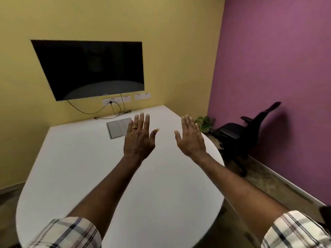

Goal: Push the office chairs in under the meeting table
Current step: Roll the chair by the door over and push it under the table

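A white meeting table (pixel 75 167) with a rounded near end fills the middle of the view. Both of my arms reach out over it. My left hand (pixel 138 136), with a gold ring on one finger, is held flat with fingers spread and holds nothing. My right hand (pixel 190 137) is likewise open and empty, a little to the right. A black office chair (pixel 238 133) stands by the purple wall at the right, apart from the table's right edge, its back tilted toward the wall. Neither hand touches it.
A dark wall screen (pixel 89 68) hangs on the yellow wall behind the table, with sockets and cables below. A grey panel (pixel 118 129) lies in the tabletop. A small green plant (pixel 204 122) stands in the corner. Brown floor runs along the purple wall.
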The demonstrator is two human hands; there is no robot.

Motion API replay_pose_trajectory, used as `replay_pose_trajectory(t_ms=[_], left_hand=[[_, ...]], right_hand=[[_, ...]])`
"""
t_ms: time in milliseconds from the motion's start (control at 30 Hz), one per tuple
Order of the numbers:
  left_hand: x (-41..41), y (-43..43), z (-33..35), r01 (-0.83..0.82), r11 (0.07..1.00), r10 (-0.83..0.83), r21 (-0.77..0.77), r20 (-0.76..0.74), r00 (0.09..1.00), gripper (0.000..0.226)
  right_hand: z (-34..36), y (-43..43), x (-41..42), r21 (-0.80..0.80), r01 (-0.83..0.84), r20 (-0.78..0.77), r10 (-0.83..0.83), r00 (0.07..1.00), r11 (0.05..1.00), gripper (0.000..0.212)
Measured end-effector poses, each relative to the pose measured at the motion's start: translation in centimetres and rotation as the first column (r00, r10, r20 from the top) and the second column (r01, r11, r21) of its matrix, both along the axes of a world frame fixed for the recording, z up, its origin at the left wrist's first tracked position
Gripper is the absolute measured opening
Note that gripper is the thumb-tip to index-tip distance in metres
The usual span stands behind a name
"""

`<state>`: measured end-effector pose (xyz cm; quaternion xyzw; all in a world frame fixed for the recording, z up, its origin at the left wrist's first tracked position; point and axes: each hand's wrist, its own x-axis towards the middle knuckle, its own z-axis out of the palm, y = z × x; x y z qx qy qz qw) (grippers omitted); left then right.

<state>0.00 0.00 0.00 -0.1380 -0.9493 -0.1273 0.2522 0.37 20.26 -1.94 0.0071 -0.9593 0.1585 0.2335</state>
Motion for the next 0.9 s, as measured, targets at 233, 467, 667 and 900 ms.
replay_pose_trajectory(t_ms=[233, 467, 667, 900], left_hand=[[6.9, 3.8, -4.7, 0.159, 0.985, -0.150, -0.064, 0.135, 0.980, 0.072], [13.1, 10.9, -6.0, 0.332, 0.934, -0.311, -0.131, 0.159, 0.937, 0.073], [19.9, 17.4, -7.4, 0.481, 0.866, -0.459, -0.136, 0.166, 0.873, 0.072], [31.3, 23.5, -9.1, 0.619, 0.777, -0.597, -0.112, 0.183, 0.781, 0.070]], right_hand=[[-5.0, 3.3, 10.4, 0.063, 0.180, 0.118, -0.187, 0.975, 0.982, 0.068], [-7.6, 8.6, 20.1, 0.066, 0.362, 0.142, -0.368, 0.919, 0.930, 0.069], [-9.1, 13.8, 31.2, 0.081, 0.511, 0.169, -0.517, 0.839, 0.856, 0.069], [-10.4, 18.4, 45.3, 0.135, 0.664, 0.178, -0.677, 0.714, 0.735, 0.071]])
